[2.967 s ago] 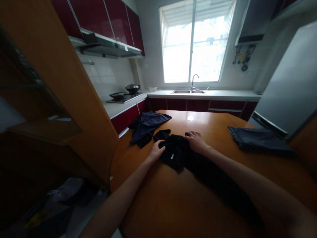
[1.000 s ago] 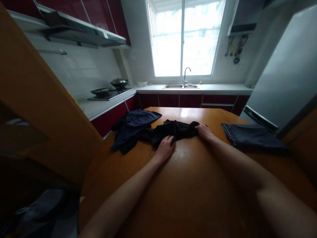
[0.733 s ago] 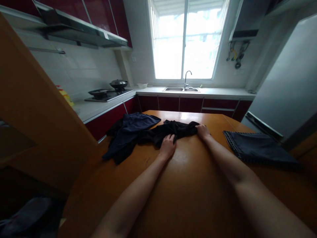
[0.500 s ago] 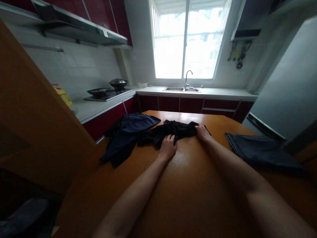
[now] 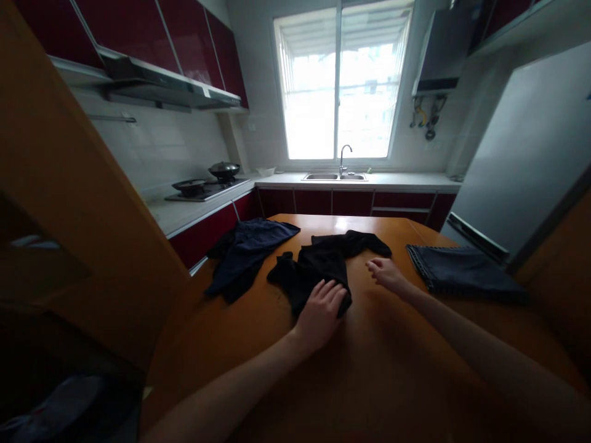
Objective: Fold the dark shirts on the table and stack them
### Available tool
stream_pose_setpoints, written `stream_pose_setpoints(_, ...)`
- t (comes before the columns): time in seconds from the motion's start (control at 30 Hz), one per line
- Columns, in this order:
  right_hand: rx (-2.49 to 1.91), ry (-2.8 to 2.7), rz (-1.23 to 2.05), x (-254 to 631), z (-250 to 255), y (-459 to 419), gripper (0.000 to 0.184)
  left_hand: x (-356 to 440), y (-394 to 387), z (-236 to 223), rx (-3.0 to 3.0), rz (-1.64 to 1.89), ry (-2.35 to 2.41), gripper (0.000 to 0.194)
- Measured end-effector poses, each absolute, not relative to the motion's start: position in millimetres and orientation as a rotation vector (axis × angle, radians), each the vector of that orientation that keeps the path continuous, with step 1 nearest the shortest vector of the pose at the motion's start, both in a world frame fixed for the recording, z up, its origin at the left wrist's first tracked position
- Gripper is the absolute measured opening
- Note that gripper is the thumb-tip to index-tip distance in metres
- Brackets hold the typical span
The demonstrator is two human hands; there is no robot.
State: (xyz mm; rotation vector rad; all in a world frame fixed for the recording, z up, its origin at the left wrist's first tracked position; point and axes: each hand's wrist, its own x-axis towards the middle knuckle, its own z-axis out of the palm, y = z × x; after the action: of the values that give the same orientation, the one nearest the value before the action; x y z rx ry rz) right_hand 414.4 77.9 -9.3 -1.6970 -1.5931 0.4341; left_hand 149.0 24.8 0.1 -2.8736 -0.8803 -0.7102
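A crumpled black garment [image 5: 321, 264], its exact kind unclear, lies on the wooden table [image 5: 369, 369]. One narrow part, like a sleeve or leg, stretches to the far right. My left hand [image 5: 322, 309] rests over the near edge of the cloth, fingers bent onto it and thumb hidden. Just right of the garment, my right hand [image 5: 384, 272] is over the table with curled fingers, apart from the cloth and with nothing visible in it.
A dark blue garment [image 5: 258, 246] lies loosely at the table's left. Folded dark jeans [image 5: 464, 271] lie on the right. Beyond the table are the sink [image 5: 322, 176], the stove [image 5: 207, 189] and the fridge [image 5: 517, 147]. A wooden cabinet [image 5: 101, 203] stands close on the left.
The black garment's near part has come toward me with my left hand. My right hand has let go of its far right end and moved nearer. The view has tilted up slightly.
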Motion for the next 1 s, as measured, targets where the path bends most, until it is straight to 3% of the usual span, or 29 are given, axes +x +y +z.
stream_pose_setpoints(0.23, -1.643, -1.626, 0.333, 373.5, -22.1, -1.7, 0.035, 150.1, -61.5, -12.0, -3.139, -0.259, -0.529, 0.046)
stream_pose_setpoints(0.5, -1.885, -1.945, 0.118, 308.2, -13.8, -39.1, 0.062, 155.8, -96.7, -7.8, -3.294, -0.235, -0.213, 0.042)
stream_pose_setpoints(0.83, -1.866, -1.879, 0.403, 338.2, -30.4, -35.5, 0.03, 145.1, -95.6, -1.8, -3.528, -0.574, 0.092, 0.033)
stream_pose_setpoints(0.9, -1.816, -1.882, 0.442, 343.7, -30.1, -36.1, 0.027, 138.3, -76.0, 8.7, -3.501, -0.783, -0.103, 0.025)
stream_pose_setpoints(1.0, -1.745, -1.875, 0.483, 349.8, -28.8, -38.5, 0.023, 112.1, -26.4, 21.1, -3.2, -1.183, -0.921, 0.022)
